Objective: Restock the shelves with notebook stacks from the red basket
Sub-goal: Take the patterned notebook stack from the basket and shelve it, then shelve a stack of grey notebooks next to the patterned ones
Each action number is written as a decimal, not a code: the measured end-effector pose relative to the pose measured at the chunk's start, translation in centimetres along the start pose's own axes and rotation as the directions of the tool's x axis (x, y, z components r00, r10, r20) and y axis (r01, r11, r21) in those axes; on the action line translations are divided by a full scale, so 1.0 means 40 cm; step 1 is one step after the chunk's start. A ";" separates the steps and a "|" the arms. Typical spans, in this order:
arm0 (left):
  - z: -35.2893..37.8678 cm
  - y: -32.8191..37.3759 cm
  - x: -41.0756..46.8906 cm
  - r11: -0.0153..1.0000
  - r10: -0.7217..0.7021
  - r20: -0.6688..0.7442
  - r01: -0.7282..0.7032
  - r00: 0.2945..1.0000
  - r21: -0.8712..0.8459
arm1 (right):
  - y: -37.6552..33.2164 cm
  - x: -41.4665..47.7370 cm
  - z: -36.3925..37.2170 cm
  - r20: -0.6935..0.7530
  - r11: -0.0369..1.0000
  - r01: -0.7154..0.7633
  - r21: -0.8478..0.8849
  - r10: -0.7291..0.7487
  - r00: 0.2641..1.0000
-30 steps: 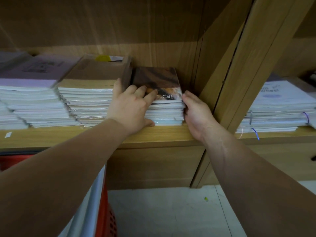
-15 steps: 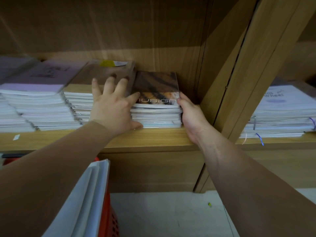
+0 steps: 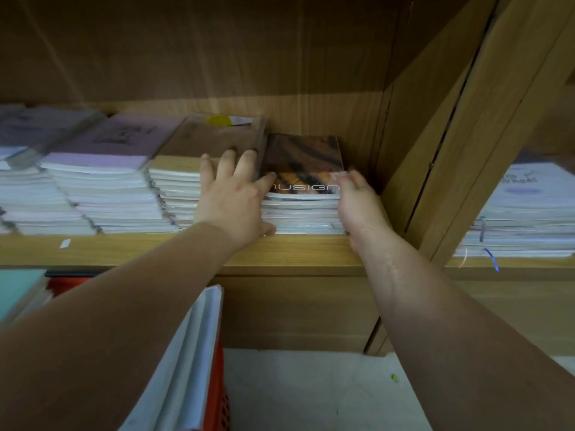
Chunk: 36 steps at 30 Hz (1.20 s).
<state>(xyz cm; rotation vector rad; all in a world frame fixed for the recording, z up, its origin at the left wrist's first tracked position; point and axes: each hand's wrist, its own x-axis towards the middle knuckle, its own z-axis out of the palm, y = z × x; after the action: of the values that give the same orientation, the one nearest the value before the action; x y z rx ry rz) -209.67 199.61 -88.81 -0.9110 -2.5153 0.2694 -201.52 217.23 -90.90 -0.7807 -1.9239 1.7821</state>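
A notebook stack with a tiger-striped cover lies on the wooden shelf, tight against the right divider. My left hand lies spread at the stack's left side: forefinger on its cover, thumb at its base, the other fingers on the brown-covered stack beside it. My right hand grips the stack's right edge, with fingers curled over the top corner. The red basket sits at the lower left with white notebooks standing in it.
A lilac-covered stack and more stacks fill the shelf to the left. A slanted wooden divider separates a right compartment that holds a pale stack. A teal notebook lies at the far left, and pale floor is below.
My left hand's fingers have slid left off the tiger-striped cover onto the brown stack and spread. My right hand's fingers have come up onto the stack's top corner. The basket has come further into view.
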 end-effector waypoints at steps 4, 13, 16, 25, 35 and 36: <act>-0.051 -0.065 -0.099 0.994 0.003 -0.043 -0.007 0.999 -0.106 | -0.041 -0.065 0.020 -0.155 0.868 0.326 -0.374 -0.405 0.901; -0.105 -0.214 -0.506 0.752 -0.447 0.282 0.528 0.849 -0.394 | -0.005 -0.238 0.270 0.769 0.719 0.672 -0.179 -0.324 0.552; -0.101 -0.187 -0.615 0.521 -0.560 0.398 0.682 0.727 -0.513 | 0.031 -0.258 0.306 0.861 0.637 0.724 -0.266 -0.181 0.476; -0.076 -0.087 -0.745 -0.012 -0.807 0.473 0.792 0.353 -0.611 | 0.045 -0.294 0.337 0.883 0.326 0.851 -0.411 -0.088 0.461; -0.070 -0.035 -0.699 -0.485 -0.613 0.752 0.636 0.243 -0.601 | 0.022 -0.331 0.353 0.857 0.255 0.822 -0.509 0.059 0.512; -0.052 -0.032 -0.701 -0.518 -0.600 0.762 0.608 0.244 -0.602 | 0.020 -0.336 0.354 0.853 0.272 0.814 -0.514 0.056 0.519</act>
<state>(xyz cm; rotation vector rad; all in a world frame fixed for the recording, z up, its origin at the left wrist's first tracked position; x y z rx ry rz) -190.28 180.60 -96.23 0.8368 -2.2886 -2.0953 -200.17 197.78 -92.12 0.5040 -3.3061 0.4296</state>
